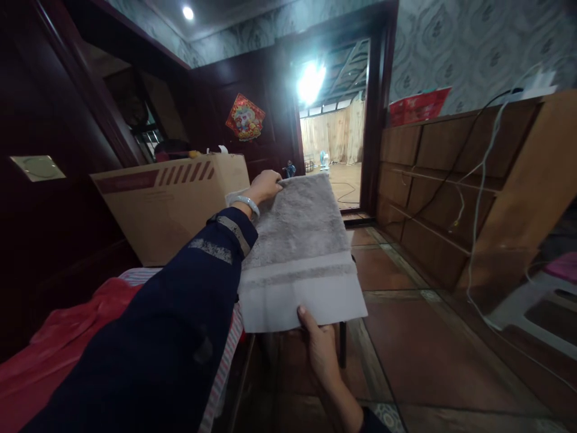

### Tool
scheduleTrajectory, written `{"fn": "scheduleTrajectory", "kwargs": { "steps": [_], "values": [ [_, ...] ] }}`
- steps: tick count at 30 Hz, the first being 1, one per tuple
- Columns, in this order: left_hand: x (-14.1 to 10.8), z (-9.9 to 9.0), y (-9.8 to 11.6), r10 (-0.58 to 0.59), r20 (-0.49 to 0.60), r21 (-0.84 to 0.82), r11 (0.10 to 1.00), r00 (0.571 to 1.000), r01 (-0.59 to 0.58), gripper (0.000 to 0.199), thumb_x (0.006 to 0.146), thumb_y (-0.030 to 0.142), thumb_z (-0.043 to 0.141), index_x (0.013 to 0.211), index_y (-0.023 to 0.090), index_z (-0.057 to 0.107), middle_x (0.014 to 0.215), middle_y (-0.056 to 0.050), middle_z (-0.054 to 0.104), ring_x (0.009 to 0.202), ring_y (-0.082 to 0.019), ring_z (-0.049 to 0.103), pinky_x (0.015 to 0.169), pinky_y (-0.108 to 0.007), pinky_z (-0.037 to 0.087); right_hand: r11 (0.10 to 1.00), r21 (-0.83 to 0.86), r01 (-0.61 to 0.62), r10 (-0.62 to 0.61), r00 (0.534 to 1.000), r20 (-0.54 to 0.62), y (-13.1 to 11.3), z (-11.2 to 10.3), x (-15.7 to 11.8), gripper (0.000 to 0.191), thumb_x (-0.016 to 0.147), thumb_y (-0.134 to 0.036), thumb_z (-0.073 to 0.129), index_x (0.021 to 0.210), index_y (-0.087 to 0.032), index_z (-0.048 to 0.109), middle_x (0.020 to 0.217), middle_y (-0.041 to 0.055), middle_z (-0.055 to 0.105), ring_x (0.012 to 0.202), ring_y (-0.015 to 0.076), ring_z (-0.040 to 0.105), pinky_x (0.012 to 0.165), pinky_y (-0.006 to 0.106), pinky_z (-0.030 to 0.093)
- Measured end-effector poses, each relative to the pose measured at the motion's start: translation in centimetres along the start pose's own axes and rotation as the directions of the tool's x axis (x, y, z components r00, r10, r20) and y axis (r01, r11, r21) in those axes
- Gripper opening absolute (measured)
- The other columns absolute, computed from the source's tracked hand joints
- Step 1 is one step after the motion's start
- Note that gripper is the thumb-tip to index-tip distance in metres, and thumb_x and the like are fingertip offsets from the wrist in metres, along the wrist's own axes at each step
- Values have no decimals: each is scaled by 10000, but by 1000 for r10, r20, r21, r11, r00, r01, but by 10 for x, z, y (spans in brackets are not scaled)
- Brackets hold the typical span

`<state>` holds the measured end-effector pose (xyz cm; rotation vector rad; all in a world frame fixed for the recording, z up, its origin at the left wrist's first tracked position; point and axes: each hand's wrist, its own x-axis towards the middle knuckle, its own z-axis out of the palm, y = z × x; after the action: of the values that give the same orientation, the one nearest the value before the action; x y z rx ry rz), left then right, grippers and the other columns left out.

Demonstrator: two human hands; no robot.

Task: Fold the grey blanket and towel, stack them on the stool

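A grey fluffy cloth (302,216) lies over a flat white sheet (302,304), whose near part is bare apart from a narrow grey strip. My left hand (265,187), with a bracelet at the wrist, is closed on the cloth's far left edge; its fingertips are partly hidden. From below, my right hand (322,346) grips the near edge of the white sheet, thumb on top and fingers underneath.
A large cardboard box (175,198) stands at the left, with red fabric (81,331) nearer me. Wooden drawers (433,174) line the right wall, a white cable (475,240) hanging before them. A white stool (541,307) stands right. An open doorway (336,138) lies ahead.
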<state>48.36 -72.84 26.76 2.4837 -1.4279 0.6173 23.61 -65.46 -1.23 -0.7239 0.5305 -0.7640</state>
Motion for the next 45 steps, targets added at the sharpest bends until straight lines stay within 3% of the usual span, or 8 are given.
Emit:
{"fn": "scheduleTrajectory", "kwargs": {
  "steps": [12, 18, 22, 27, 33, 36, 40, 45],
  "values": [
    [1, 32, 3, -40, -99, 13, 999, 994, 42, 191, 863, 224, 587, 931, 225, 766, 1038, -98, 702, 1129, -311, 585, 1068, -475, 334, 1000, -14, -27, 28, 998, 61, -9, 8, -4, 561, 514, -630, 858, 783, -159, 717, 787, 93, 726, 779, 277, 679, 562, 327, 558],
    [-11, 52, 5, -131, -52, 37, 990, 990, 133, 412, 871, 233, 585, 1272, 237, 677, 1358, -143, 617, 1300, -345, 491, 1096, -514, 338, 1000, 22, -12, 11, 999, 44, -10, 16, 0, 547, 515, -596, 868, 803, -159, 709, 831, 87, 733, 718, 235, 662, 540, 308, 551],
    [-37, 70, -1, -138, 115, -42, 989, 984, 143, 523, 881, 279, 607, 1401, 241, 587, 1488, -129, 552, 1352, -329, 496, 1114, -510, 371, 999, 35, -26, 25, 999, 28, -10, 18, 0, 548, 522, -568, 881, 812, -135, 710, 818, 88, 730, 724, 228, 666, 553, 314, 580],
    [-85, 76, -18, -61, 124, -236, 968, 990, 89, 347, 903, 275, 592, 1217, 197, 715, 1314, -106, 694, 1222, -266, 623, 1078, -406, 448, 997, 63, -51, 48, 998, 52, -8, 13, 5, 586, 528, -502, 892, 940, -124, 716, 933, 91, 739, 780, 224, 670, 532, 317, 608],
    [-172, 74, -49, -223, -205, -469, 877, 953, 104, 295, 840, 196, 644, 1121, 183, 733, 1246, -106, 709, 1200, -251, 623, 1102, -413, 447, 999, 38, 4, -6, 999, 46, -2, 3, 12, 650, 559, -436, 894, 1126, -204, 676, 982, 38, 732, 906, 226, 678, 600, 309, 636],
    [-220, 83, -62, -456, -328, -595, 780, 827, 194, 285, 820, 179, 636, 1094, 175, 716, 1191, -107, 702, 1101, -232, 644, 1044, -404, 489, 998, 64, 16, -23, 994, 108, 3, -3, 19, 637, 610, -433, 885, 1175, -255, 651, 1067, 22, 724, 1029, 233, 668, 706, 354, 647],
    [-269, 107, -62, -713, -198, -819, 497, 673, 285, 320, 780, 220, 695, 1097, 177, 673, 1167, -106, 683, 1020, -214, 654, 991, -394, 505, 998, 61, 31, -39, 990, 135, 18, -10, 41, 626, 624, -373, 881, 1193, -274, 639, 1139, 19, 712, 1122, 239, 643, 796, 391, 635],
    [-295, 135, -35, -705, 153, -966, 40, 692, 254, 442, 734, 396, 796, 1102, 199, 650, 1133, -87, 707, 1096, -234, 651, 976, -385, 507, 998, 51, 42, -49, 989, 142, 30, -16, 65, 604, 612, -328, 879, 1163, -282, 637, 1199, 11, 693, 1122, 230, 637, 820, 404, 629]
  ]
}}
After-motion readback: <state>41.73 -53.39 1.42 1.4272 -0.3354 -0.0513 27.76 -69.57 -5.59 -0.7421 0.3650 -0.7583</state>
